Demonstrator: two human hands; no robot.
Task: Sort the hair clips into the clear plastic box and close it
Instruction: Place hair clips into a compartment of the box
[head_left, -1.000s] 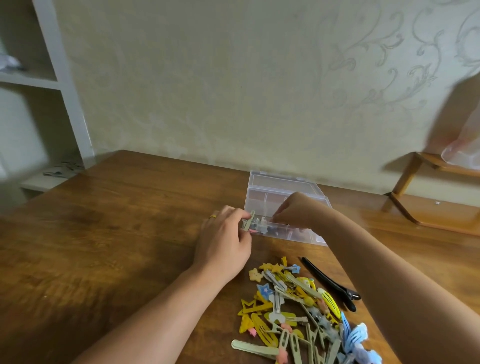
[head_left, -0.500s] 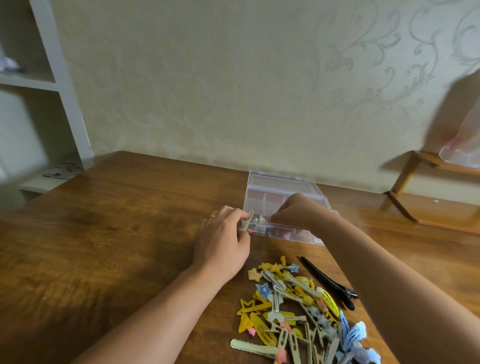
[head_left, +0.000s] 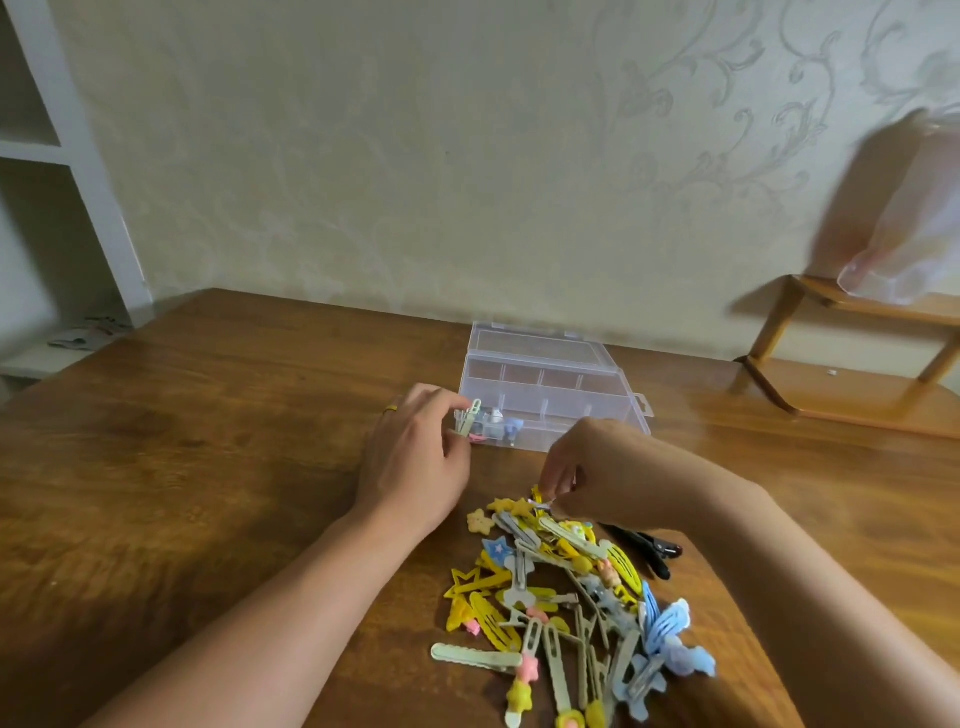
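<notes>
A clear plastic box (head_left: 550, 395) stands open on the wooden table (head_left: 208, 441), its lid lying back toward the wall, a few clips in its near left compartment. The left hand (head_left: 415, 462) rests at the box's near left corner, fingers curled round a pale green clip (head_left: 469, 417). The right hand (head_left: 597, 475) pinches a small clip at the far edge of the heap of hair clips (head_left: 561, 597). A black clip (head_left: 649, 551) lies just right of the heap, partly under the right forearm
</notes>
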